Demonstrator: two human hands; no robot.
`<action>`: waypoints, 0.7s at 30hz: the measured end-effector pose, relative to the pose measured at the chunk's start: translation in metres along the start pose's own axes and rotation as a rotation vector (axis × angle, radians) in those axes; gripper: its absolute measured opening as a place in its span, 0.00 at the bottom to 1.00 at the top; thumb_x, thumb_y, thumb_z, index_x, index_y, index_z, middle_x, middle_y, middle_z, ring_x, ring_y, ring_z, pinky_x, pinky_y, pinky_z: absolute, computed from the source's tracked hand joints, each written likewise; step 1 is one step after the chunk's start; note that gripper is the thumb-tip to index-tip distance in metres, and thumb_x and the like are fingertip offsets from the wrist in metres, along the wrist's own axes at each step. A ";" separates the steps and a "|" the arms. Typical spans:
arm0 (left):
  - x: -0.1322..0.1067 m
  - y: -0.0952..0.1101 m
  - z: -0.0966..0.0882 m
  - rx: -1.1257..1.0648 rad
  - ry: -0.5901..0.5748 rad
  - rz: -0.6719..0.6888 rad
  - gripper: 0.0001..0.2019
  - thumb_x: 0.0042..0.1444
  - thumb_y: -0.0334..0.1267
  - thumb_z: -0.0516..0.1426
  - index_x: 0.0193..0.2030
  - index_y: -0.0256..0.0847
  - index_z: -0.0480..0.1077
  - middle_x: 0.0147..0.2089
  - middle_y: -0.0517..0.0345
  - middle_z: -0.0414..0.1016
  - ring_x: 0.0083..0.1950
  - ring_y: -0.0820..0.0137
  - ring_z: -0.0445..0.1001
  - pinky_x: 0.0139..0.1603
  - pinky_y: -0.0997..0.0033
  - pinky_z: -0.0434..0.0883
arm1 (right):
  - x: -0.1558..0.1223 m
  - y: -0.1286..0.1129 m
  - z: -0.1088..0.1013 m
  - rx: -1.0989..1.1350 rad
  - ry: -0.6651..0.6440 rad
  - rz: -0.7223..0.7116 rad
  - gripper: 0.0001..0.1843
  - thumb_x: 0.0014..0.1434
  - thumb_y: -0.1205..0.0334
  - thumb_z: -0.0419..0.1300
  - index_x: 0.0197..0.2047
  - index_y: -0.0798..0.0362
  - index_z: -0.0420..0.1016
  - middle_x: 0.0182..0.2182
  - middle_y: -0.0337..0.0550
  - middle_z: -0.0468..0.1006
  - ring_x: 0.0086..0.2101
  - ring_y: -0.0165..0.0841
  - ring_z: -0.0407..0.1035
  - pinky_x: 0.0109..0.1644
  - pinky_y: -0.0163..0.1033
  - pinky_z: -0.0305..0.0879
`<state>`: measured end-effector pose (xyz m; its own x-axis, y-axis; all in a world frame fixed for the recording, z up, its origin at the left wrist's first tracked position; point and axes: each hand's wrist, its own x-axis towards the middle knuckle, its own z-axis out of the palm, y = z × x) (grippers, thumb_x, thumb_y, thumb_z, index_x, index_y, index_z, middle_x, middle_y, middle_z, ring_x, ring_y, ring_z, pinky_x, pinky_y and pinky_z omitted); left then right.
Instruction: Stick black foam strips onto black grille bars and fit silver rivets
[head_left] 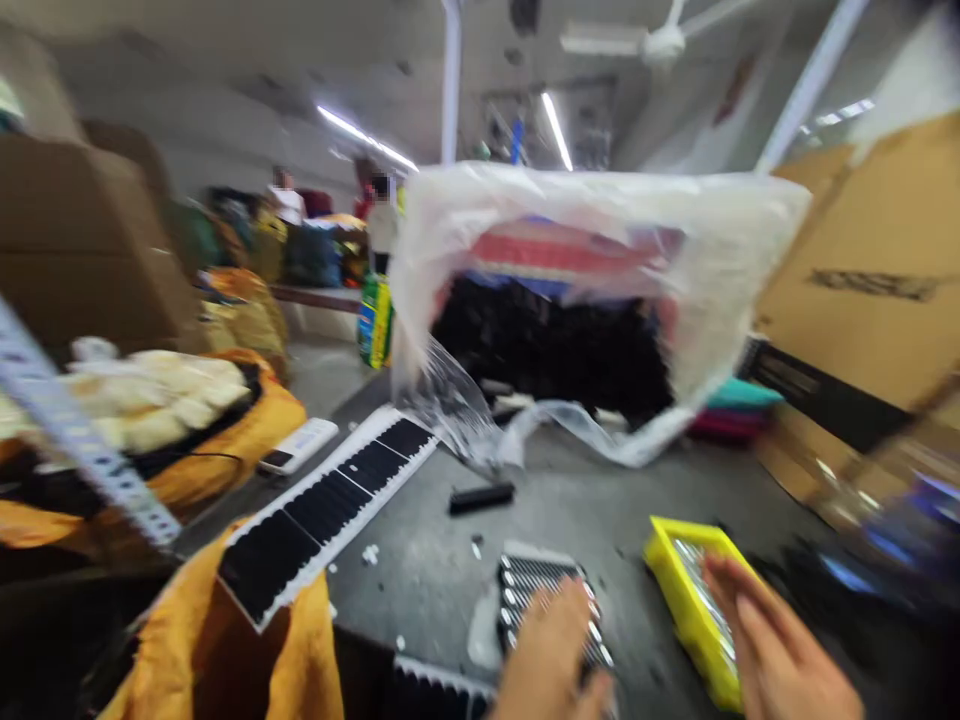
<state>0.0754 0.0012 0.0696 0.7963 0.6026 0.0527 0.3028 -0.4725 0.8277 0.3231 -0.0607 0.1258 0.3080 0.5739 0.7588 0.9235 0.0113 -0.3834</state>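
Left hand (551, 640) over the plate (523, 570), fingers spread on its patterned face; whether they grip or merely press cannot be told. Right hand (787, 640) at the tray (679, 622), thumb and fingertips drawn close together; any piece between them cannot be made out. Good handling would have the left fingers steady the plate flat on the table (427, 560), the right fingertips dipping lightly without tipping the tray. Hidden: plate's near part beneath the left fingers; some silvery contents (690, 555) behind the right. Wrists cut off; blur throughout.
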 end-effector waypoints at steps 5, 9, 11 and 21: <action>-0.023 -0.016 -0.036 0.434 0.409 0.181 0.40 0.68 0.43 0.58 0.80 0.45 0.41 0.77 0.39 0.58 0.78 0.49 0.58 0.74 0.35 0.61 | -0.008 0.041 -0.053 0.092 0.040 0.406 0.23 0.69 0.48 0.56 0.58 0.51 0.78 0.57 0.54 0.80 0.58 0.48 0.73 0.65 0.62 0.67; -0.036 -0.023 -0.056 0.529 0.483 0.131 0.42 0.67 0.49 0.59 0.80 0.43 0.43 0.76 0.37 0.59 0.76 0.48 0.62 0.72 0.41 0.66 | -0.020 0.003 -0.040 0.049 -0.110 0.191 0.15 0.71 0.58 0.55 0.55 0.47 0.79 0.53 0.51 0.80 0.56 0.44 0.73 0.62 0.57 0.69; -0.040 -0.020 -0.059 0.538 0.472 0.096 0.44 0.66 0.51 0.60 0.80 0.41 0.42 0.76 0.36 0.59 0.76 0.46 0.61 0.71 0.40 0.65 | -0.029 -0.024 -0.020 0.227 -0.321 0.177 0.14 0.72 0.62 0.54 0.53 0.47 0.79 0.46 0.48 0.81 0.48 0.39 0.77 0.52 0.47 0.75; -0.088 -0.010 -0.067 0.432 0.276 -0.034 0.10 0.66 0.44 0.60 0.51 0.44 0.72 0.50 0.53 0.78 0.54 0.59 0.76 0.56 0.57 0.73 | -0.070 -0.027 -0.039 0.251 -0.606 0.166 0.06 0.70 0.61 0.60 0.46 0.47 0.79 0.42 0.45 0.81 0.44 0.38 0.75 0.50 0.46 0.71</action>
<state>-0.0333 -0.0041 0.0943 0.6317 0.7424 0.2233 0.5616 -0.6368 0.5284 0.2852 -0.1327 0.1035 0.1910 0.9413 0.2782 0.7712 0.0315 -0.6358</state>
